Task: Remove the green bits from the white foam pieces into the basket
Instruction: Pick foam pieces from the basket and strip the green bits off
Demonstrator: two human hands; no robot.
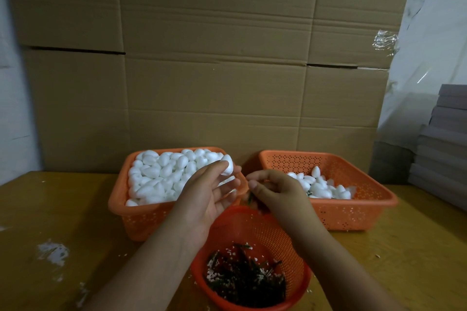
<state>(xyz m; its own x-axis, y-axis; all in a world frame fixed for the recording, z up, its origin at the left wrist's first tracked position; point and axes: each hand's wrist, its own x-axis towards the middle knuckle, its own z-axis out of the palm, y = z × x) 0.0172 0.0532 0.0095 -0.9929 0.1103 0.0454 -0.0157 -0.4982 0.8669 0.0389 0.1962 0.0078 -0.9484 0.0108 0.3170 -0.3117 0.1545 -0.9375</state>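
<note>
Left hand [209, 189]: pinches foam piece [227, 164] at fingertips. Right hand [274, 190]: pinches green bit [250, 198] over round basket [300, 278]. Advice: part fingers above basket centre.

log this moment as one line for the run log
left hand: holds foam piece | right hand: pinches green bit over round basket | left basket: full | right basket: partly filled

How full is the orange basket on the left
Full. White foam pieces are heaped up to and above the rim of the left basket, hiding its floor.
</note>
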